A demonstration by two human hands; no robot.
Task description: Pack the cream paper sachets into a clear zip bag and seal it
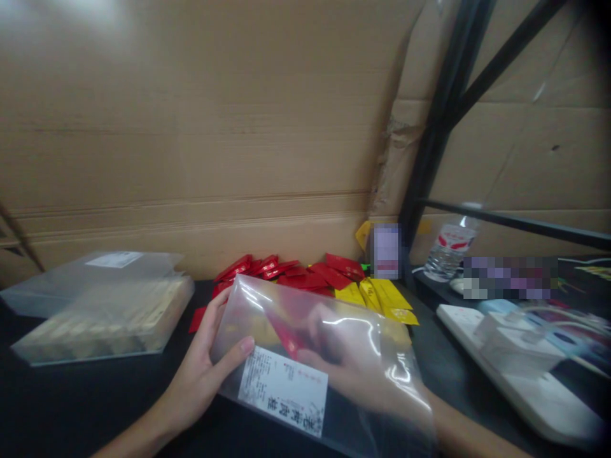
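Note:
A clear plastic bag with a white printed label is tilted in front of me. My left hand grips its left end, thumb on the front beside the label. Seen blurred through the plastic, my right hand holds a red packet; whether that hand is inside the bag or behind it, I cannot tell. Behind the bag lie several red packets in a pile, with yellow packets to their right.
Two filled clear bags are stacked at the left. Cardboard stands behind. At the right are a black metal frame, a water bottle, and a white power strip with cables.

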